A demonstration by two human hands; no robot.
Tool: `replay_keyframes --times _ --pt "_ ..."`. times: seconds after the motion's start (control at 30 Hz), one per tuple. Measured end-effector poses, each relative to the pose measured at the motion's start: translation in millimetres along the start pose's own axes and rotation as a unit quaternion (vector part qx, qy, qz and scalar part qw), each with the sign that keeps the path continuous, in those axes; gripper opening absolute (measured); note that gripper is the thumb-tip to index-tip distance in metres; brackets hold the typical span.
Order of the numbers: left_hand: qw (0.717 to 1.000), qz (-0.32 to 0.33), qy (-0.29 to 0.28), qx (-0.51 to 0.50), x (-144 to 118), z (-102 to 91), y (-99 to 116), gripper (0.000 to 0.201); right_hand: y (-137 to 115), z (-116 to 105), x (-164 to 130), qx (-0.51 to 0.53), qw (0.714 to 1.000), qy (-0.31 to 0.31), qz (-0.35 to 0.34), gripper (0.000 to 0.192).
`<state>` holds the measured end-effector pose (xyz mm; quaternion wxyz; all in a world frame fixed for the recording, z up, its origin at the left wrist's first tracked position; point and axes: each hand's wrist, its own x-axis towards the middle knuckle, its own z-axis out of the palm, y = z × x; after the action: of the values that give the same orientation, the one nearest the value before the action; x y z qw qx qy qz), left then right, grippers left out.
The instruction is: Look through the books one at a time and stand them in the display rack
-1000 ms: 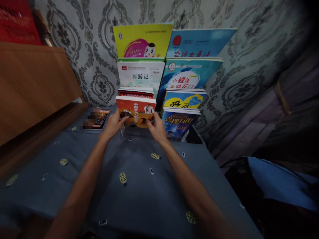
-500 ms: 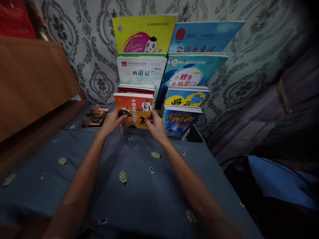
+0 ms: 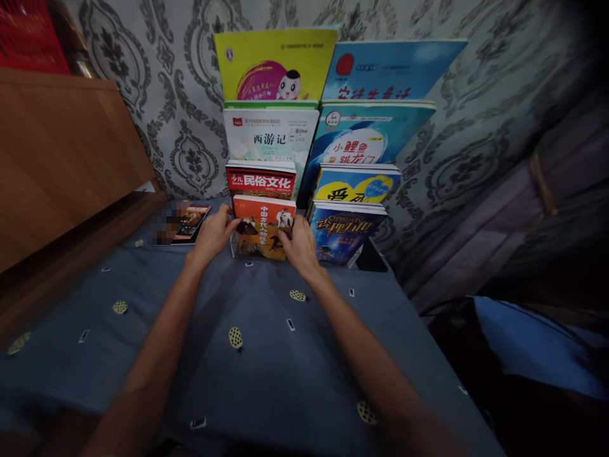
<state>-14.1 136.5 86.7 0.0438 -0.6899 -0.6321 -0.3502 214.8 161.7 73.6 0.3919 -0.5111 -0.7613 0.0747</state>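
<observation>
An orange and red book (image 3: 264, 223) stands in the lowest front slot of a tiered clear book stand (image 3: 236, 249), on its left side. My left hand (image 3: 212, 233) grips the book's left edge and my right hand (image 3: 298, 244) grips its right edge. Behind it a red book with white lettering (image 3: 261, 180) shows its title. Higher tiers hold a white book (image 3: 270, 136) and a yellow book (image 3: 273, 63).
The stand's right column holds a dark blue book (image 3: 346, 230), a yellow and blue book (image 3: 356, 186) and two teal ones (image 3: 366, 136). A small magazine (image 3: 189, 223) lies flat at the left on the blue patterned cloth (image 3: 257, 355). A wooden board (image 3: 61, 152) stands at left.
Both hands have lowered the orange book into the front slot. The red book behind it, mostly covered before, now shows its title.
</observation>
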Motion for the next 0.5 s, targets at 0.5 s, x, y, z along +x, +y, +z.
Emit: replay_keyframes --times 0.5 --pt "0.999 -0.014 -0.014 0.032 0 1.8 -2 0.01 -16 -4 -6 -0.061 0.99 -0.115 0.058 0.048"
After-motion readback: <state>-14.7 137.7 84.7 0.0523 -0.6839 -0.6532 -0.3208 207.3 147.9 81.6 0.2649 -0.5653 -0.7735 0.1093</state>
